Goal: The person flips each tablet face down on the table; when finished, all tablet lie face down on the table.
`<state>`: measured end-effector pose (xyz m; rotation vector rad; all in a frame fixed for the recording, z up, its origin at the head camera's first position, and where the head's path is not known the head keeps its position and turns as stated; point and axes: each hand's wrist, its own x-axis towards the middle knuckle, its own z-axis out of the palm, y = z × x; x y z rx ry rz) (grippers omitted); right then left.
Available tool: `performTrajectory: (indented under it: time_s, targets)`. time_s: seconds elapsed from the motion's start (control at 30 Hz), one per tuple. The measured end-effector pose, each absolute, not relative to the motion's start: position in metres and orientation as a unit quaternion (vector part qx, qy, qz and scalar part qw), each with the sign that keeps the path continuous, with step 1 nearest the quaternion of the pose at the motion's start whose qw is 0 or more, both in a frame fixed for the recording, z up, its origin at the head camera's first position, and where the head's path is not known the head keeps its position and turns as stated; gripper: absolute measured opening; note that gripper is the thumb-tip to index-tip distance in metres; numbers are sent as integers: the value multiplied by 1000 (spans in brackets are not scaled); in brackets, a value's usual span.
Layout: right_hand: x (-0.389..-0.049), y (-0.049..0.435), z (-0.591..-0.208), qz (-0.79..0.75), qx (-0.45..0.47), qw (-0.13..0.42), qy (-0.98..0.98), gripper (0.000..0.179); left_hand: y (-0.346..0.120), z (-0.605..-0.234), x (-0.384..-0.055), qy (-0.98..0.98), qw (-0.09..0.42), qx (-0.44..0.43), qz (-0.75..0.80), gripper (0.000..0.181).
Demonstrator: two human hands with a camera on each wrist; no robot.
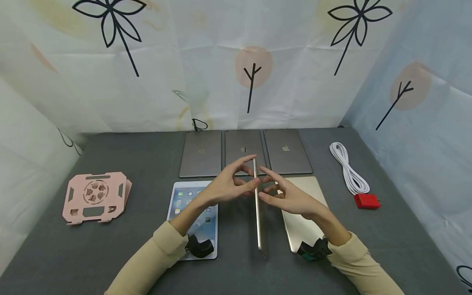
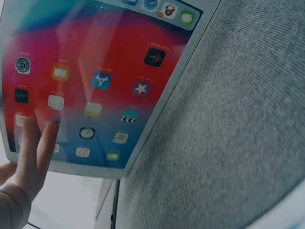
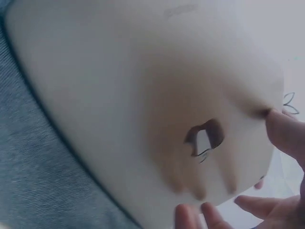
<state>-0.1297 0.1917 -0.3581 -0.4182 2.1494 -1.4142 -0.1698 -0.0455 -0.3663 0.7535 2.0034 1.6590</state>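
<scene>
A gold-backed tablet (image 1: 257, 217) stands on edge between the hands, nearly edge-on to the head camera. The left hand (image 1: 233, 183) holds it by its far part, with fingers against the lit screen (image 2: 105, 86) in the left wrist view. A fingertip shows past the edge in the right wrist view. My right hand (image 1: 291, 197) is at the back of the tablet (image 3: 95, 86), which bears a shiny apple logo. Its thumb touches the back near the edge; the other fingers are loosely extended close to it.
Beneath the left forearm lies a white tablet (image 1: 212, 246), screen lit. A gold tablet (image 1: 300, 229) lies under the right one. Three grey tablets (image 1: 243, 151) line the back. Left is a pink stand (image 1: 94, 196); right, a white cable (image 1: 348, 168) and red charger (image 1: 366, 201).
</scene>
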Motion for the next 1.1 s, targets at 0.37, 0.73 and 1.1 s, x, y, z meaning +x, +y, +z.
performTrajectory:
  time_s: [0.37,0.73,1.1]
  targets:
    - [-138,193,-383,-484,-118,311,810,88,-64,-361,-173,742,233,254,575,74]
    - [-139,190,-388,-475,-133,293,819,93,-82,-362,-173,723,251,217,606,76]
    - [-141,192,-393,-465,-117,254,840,100,-93,-369,-172,700,255,177,644,81]
